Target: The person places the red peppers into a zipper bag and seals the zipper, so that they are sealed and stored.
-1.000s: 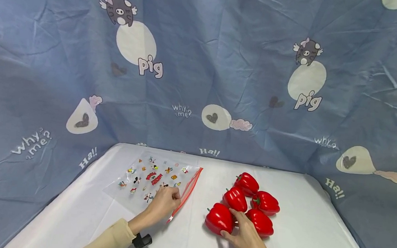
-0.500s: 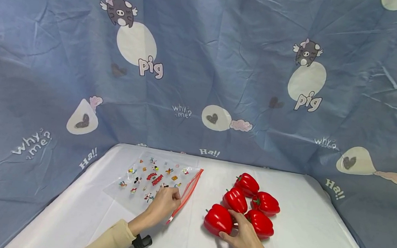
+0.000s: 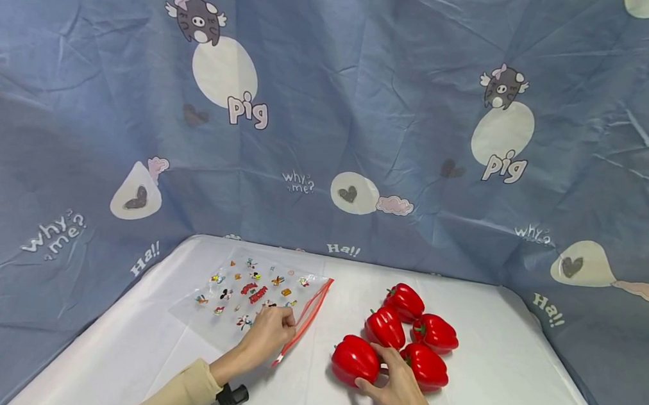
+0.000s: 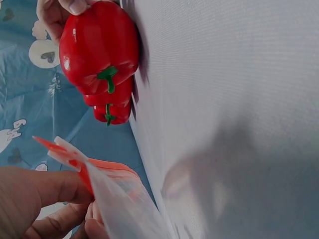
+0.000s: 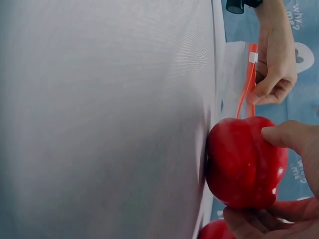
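My left hand (image 3: 270, 334) pinches the red-edged mouth of a clear zip bag (image 3: 215, 328) printed with small cartoon figures. In the left wrist view, the bag's orange-red zip strip (image 4: 117, 166) stands slightly parted near the thumb. My right hand (image 3: 401, 389) grips a red bell pepper (image 3: 355, 361), thumb on the near side and fingers on the far side. This pepper sits close over the white table, its green stem (image 4: 108, 77) facing the bag. The right wrist view shows the thumb (image 5: 281, 134) pressed against the pepper's skin.
Several more red bell peppers stand right behind and beside the held one, including one at the back (image 3: 404, 301) and one at the right (image 3: 435, 333). The white table (image 3: 494, 384) ends at a blue printed curtain (image 3: 322, 99). A black camera mount (image 3: 231, 395) sits on the left wrist.
The right hand has shifted slightly left with its pepper, widening the gap from the other peppers. My left hand has stayed in place on the bag.
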`<state>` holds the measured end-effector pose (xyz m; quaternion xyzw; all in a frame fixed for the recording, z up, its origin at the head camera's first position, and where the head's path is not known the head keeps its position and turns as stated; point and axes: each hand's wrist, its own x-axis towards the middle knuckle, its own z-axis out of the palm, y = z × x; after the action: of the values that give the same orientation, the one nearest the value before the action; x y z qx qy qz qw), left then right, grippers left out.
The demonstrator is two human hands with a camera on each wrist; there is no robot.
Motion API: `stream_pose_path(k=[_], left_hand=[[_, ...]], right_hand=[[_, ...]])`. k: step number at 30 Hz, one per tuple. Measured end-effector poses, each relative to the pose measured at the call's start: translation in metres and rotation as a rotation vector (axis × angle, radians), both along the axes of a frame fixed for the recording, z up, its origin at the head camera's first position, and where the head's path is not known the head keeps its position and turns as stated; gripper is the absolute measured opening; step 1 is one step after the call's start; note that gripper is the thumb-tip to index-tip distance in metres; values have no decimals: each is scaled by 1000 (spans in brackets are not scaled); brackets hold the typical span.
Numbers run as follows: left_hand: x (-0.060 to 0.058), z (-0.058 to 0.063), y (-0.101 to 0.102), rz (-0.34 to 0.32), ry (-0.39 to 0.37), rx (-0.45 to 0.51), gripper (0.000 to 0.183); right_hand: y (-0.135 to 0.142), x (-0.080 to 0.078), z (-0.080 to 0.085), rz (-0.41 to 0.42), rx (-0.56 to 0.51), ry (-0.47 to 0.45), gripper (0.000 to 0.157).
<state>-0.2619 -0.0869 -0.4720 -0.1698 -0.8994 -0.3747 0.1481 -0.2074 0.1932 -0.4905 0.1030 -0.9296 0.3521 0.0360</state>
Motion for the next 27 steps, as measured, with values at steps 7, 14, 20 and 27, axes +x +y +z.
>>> stream_pose_path(k=[7,14,20,27], left_hand=[[1,0,-1,6,-13,-9,15],[2,-1,-1,2,-31,-9,15],[2,-3,-1,-3,-43,-9,15],[2,-1,0,5,-28,-13,14]], right_hand=[[-2,0,0,-13,-42,-2,74],[-4,-2,-1,-19,-83,-21,75],[-7,-5,2,-31,-130,29,73],[-15,-9,13,-16,-160,121,67]])
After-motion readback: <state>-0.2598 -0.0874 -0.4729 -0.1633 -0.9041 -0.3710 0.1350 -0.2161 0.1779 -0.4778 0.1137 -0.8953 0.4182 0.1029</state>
